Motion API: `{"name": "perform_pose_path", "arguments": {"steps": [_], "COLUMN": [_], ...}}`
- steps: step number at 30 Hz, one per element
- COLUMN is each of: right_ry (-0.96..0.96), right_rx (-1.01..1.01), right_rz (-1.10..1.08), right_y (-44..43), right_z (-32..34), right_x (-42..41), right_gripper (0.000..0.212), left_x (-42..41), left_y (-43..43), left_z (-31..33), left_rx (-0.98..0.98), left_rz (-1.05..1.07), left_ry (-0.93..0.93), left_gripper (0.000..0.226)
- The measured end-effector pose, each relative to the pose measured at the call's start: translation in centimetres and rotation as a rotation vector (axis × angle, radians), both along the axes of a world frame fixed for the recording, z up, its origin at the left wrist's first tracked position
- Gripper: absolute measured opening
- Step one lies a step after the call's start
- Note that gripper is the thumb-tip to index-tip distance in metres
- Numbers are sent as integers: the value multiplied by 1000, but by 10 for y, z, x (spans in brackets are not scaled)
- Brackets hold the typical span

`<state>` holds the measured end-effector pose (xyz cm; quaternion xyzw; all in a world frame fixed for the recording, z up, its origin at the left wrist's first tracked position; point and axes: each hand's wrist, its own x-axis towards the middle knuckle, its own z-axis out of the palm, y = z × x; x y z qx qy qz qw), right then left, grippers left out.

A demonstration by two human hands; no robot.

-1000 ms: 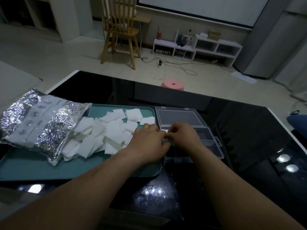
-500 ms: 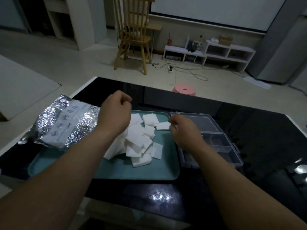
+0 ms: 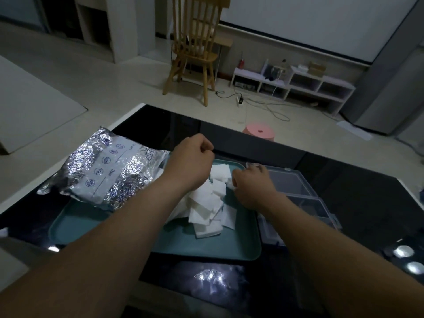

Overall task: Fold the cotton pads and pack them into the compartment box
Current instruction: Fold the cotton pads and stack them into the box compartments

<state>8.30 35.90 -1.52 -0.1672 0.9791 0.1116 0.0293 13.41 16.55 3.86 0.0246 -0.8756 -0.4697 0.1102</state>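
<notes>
1. Hands first: the left hand [image 3: 190, 164] hangs above the far edge of the tray [image 3: 68, 222], knuckles up, with its fingers curled into a loose fist. From behind I cannot tell whether a pad is tucked inside.
2. Low at the tray's far right corner, the right hand [image 3: 250, 187] bends its fingertips down and appears to pinch a single cotton pad [image 3: 230, 184] at the fringe of the pile. That corner is the one nearest the box, so the carry from there is probably the shortest.
3. Loose and overlapping, the cotton pads [image 3: 206, 203] lie heaped on the right half of the tray. They spill from the mouth of the foil bag [image 3: 110, 171], which lies across the tray's far left corner. None in the heap looks folded, so I judge most of the task remains.
4. Just beside the tray's right edge lies the compartment box [image 3: 316, 210], of clear plastic, with its lid [image 3: 284, 180] laid open toward the far side so pads can go straight in. What its cells hold is too dim to tell.
5. Under all of it, the dark, glossy worktop [image 3: 344, 203] carries tray and box toward its near edge, within easy reach of both arms.
</notes>
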Motion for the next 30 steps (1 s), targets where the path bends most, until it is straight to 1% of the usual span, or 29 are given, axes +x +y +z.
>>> {"name": "perform_pose_path", "arguments": {"steps": [2, 5, 7, 8, 9, 10, 12, 13, 14, 15, 17, 19, 20, 22, 24, 26, 28, 30], "right_ry": [-42, -99, -23, 27, 53, 44, -66, -150, -222, -277, -362, -386, -356, -213, -56, -27, -50, -66], "right_rx": [-43, -180, -311, -429, -612, -860, -1374, -1553, -1661, -1708, -1744, -1711, -1666, -1532, -1299, -1087, -969, -895], "right_rz": [-43, -104, -137, -176, -233, -301, -423, -464, -484, -479, -444, -399, -382, -374, -370, -340, -323, -318], "right_y": [2, 5, 10, 12, 13, 13, 11, 9, 6, 2, -8, -17, -19, -16, -6, 2, 3, -4], "right_z": [-1, 9, 17, 21, 28, 33, 44, 48, 47, 48, 45, 44, 45, 44, 38, 28, 17, 5], "right_x": [4, 16, 24, 31, 39, 48, 65, 72, 76, 78, 79, 77, 75, 67, 57, 48, 40, 32], "right_gripper": [16, 14, 10, 8, 6, 6, 6, 8, 11, 12, 7, 7, 7, 6, 7, 9, 12, 13], "left_x": [2, 7, 9, 12, 14, 17, 23, 26, 30, 32, 35, 33, 31, 23, 17, 12, 6, 3], "left_y": [0, 0, 1, 3, 6, 9, 18, 23, 30, 35, 40, 39, 36, 26, 12, -3, -16, -21], "left_z": [2, 3, 2, 2, 2, 1, -1, -1, 0, 3, 5, 4, 3, 1, 2, 2, -2, -5], "left_rx": [9, 15, 30, 45, 63, 93, 234, 356, 477, 597, 775, 850, 860, 890, 943, 992, 1022, 1034], "left_rz": [-6, -5, -10, -15, -22, -34, -93, -142, -197, -245, -253, -181, -147, -88, -34, 11, 52, 98], "left_ry": [-3, 1, 5, 1, -6, -17, -74, -128, -201, -262, -329, -332, -327, -312, -295, -282, -273, -279], "left_gripper": [19, 19, 18, 17, 15, 12, 13, 18, 23, 27, 24, 19, 22, 29, 32, 36, 36, 31]}}
